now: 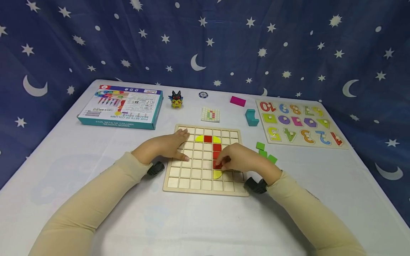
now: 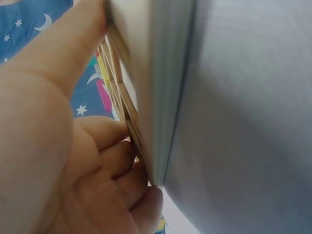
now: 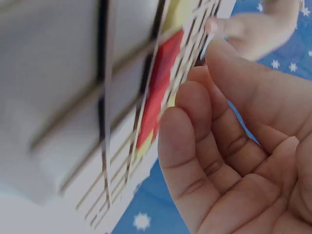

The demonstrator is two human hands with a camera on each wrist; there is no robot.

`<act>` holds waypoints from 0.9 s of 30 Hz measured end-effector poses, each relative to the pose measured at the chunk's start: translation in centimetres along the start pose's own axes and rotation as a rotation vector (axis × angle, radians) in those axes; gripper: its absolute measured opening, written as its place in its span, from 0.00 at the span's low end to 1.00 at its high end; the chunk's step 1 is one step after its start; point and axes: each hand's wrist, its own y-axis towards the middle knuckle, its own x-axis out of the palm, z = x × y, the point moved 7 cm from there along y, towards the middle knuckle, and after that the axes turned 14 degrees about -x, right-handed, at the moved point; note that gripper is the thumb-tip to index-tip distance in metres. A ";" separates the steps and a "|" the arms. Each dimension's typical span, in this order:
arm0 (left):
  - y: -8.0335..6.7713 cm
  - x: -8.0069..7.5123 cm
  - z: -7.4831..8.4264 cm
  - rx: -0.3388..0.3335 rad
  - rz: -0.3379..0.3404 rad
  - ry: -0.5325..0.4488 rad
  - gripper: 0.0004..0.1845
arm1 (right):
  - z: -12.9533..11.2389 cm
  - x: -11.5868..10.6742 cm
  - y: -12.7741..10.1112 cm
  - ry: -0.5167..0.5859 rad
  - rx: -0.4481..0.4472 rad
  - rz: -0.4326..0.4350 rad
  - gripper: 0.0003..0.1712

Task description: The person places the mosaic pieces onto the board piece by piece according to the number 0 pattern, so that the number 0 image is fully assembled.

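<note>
A wooden grid board (image 1: pixel 205 193) lies flat on the table. Red square tiles sit in its cells: one red tile (image 1: pixel 208 139) in an upper row and a column of red tiles (image 1: pixel 217 147) below it to the right. Curved yellow pieces (image 1: pixel 217 174) lie by both ends of this line. My left hand (image 1: pixel 166 145) rests spread on the board's left edge, thumb apart from the fingers. Loosely bent fingers of my right hand (image 1: pixel 240 157) touch the lowest red tile (image 1: pixel 215 164), partly covering it. In the right wrist view, nothing shows between thumb and fingers.
Several green tiles (image 1: pixel 260 146) lie right of the board. Behind it are a small pattern card (image 1: pixel 210 115), toy figure (image 1: pixel 176 99), chip (image 1: pixel 203 95), magenta block (image 1: pixel 238 101) and teal block (image 1: pixel 252 118). A box (image 1: pixel 121 106) stands left, a number puzzle (image 1: pixel 301 122) right.
</note>
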 end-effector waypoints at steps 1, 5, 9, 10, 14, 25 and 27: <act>0.0 0.0 0.0 0.002 0.000 0.001 0.51 | 0.2 -0.4 -0.3 -0.003 0.005 0.008 0.08; 0.0 0.0 0.0 0.002 -0.003 -0.002 0.51 | 1.4 -1.9 -1.9 0.003 0.065 0.040 0.08; 0.1 0.1 -0.1 0.001 -0.005 -0.004 0.51 | 2.8 -3.1 -3.7 0.001 0.126 0.056 0.08; 0.1 0.1 -0.1 0.000 -0.006 -0.004 0.51 | 3.3 -3.4 -4.1 -0.003 0.138 0.060 0.08; 0.2 0.2 -0.2 0.000 -0.005 -0.002 0.52 | 4.9 -4.2 -5.9 -0.001 0.185 0.086 0.09; 0.6 0.2 -0.5 0.000 0.002 -0.010 0.52 | 10.6 -4.6 -10.1 0.045 0.299 0.148 0.10; 0.5 0.3 -0.4 0.006 0.000 -0.012 0.52 | 11.5 -4.6 -10.7 0.045 0.317 0.159 0.10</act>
